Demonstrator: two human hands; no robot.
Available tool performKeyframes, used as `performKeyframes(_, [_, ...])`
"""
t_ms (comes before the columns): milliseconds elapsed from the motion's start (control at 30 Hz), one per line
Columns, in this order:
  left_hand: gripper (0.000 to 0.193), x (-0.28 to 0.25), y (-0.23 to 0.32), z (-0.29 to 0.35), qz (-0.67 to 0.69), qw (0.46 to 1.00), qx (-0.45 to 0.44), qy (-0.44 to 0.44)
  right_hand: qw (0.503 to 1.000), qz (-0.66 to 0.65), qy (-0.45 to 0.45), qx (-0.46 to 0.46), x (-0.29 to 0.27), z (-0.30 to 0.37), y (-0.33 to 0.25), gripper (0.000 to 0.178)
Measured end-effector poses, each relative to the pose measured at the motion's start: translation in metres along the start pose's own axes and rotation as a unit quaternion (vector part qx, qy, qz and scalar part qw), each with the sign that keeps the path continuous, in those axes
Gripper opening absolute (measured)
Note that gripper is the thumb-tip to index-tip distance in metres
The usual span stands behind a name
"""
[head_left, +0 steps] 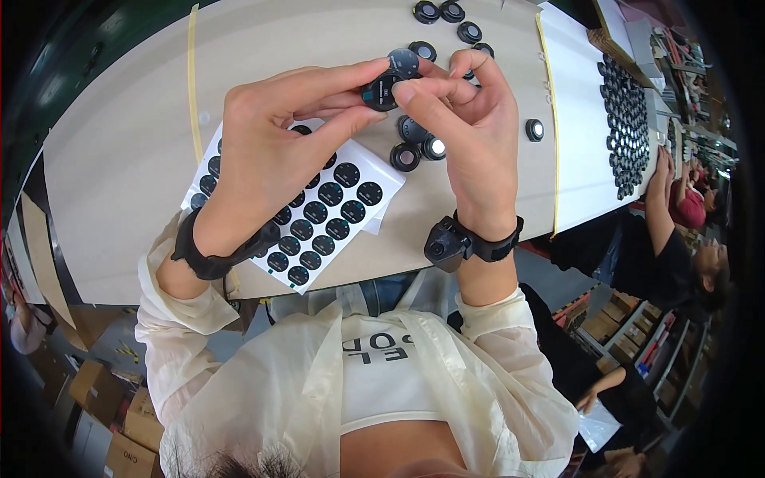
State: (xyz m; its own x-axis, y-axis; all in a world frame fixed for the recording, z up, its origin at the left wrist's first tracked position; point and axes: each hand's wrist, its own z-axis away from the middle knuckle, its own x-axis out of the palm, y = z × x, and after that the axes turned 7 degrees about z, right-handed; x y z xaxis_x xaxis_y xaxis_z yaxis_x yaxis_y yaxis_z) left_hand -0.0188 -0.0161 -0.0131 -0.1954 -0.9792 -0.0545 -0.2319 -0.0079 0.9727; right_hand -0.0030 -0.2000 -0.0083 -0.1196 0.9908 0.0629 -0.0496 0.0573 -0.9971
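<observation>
- Your left hand [275, 143] is closed in a pinch, thumb and forefinger clamped on the small round black part [382, 92] held above the surface, which steadies it at a height where you can see its face.
- Your right hand [470, 135] is closed on the same part from the other side, thumb pressed on its top, and its fingertips also carry a round dark sticker [404, 60] that sits against the part's upper edge, probably so the disc can be lined up with the round face.
- Both wrists wear a black strap with a small boxy device [443, 244].
- Under your left wrist lies the white sticker sheet [319, 219], rows of round black stickers on it, kept close so the next one is an easy reach.
- Just beyond the hands, a few loose round parts [418, 147] sit in a cluster on the pale surface [119, 159], with one more lying apart [535, 129] to the right.
- Farther off, more round parts [446, 16] lie near the far edge.
- Farthest right, a tray of many black round parts [625, 127] stands in tight rows, and another person's arm [657, 199] reaches toward it.
</observation>
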Motion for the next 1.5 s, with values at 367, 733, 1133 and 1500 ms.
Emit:
performKeyframes(367, [0.032,-0.005,-0.004,-0.005,0.13,0.988,-0.071,0.039,0.951,0.237,0.098,-0.173,0.005,-0.001,0.01,0.047])
performKeyframes(733, [0.027,-0.006,0.008,-0.006,0.18,0.981,-0.066,0.017,0.979,0.105,0.002,-0.174,0.007,-0.001,0.006,0.05])
performKeyframes(1133, [0.026,-0.008,0.008,-0.008,0.189,0.977,-0.097,0.03,0.916,0.256,0.045,-0.306,0.007,-0.004,0.015,0.048])
performKeyframes(1500, [0.016,-0.146,-0.027,-0.128,-0.614,0.785,0.079,-0.011,0.949,0.09,0.189,-0.234,-0.003,-0.006,-0.003,0.056])
